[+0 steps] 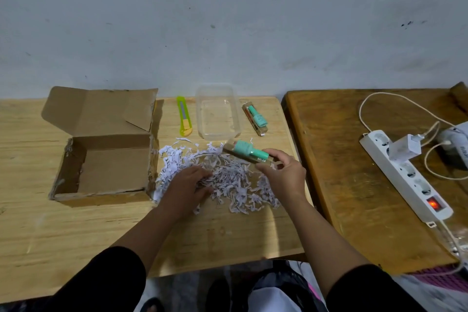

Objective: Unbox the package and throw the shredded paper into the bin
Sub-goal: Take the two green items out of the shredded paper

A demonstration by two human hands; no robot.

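Note:
An open cardboard box (106,159) sits empty on the left of the pale wooden table (50,230), its lid flap standing up. A heap of white shredded paper (228,180) lies to the right of the box. My left hand (188,186) rests palm down in the heap, fingers curled into the shreds. Just above the heap's right edge, my right hand (281,172) is shut on one end of a teal bottle in a clear pack (247,153). A clear plastic container (217,111) stands empty behind the heap.
A green and yellow utility knife (184,116) lies left of the container, and a second teal bottle pack (255,118) lies to its right. A darker table (354,185) on the right carries a white power strip (405,175) with chargers and cables.

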